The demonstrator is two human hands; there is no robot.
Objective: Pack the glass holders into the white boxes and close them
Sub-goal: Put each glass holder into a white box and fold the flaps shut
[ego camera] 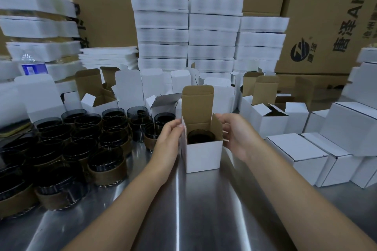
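Loose glass holders [106, 161] crowd the desk [204, 210] at my left. My left hand [169, 138] grips the open white box [202, 149] by its left flap. One glass holder [201, 136] sits inside. My right hand [236, 134] grips the right flap. Closed boxes [295, 153] lie farther right.

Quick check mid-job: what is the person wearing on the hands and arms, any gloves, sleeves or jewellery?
Nothing worn shows. The left hand and right hand are bare, with no gloves. The left forearm and right forearm are uncovered to the frame's lower edge; no sleeve shows. No watch, bracelet or ring is visible on the sides facing the camera.
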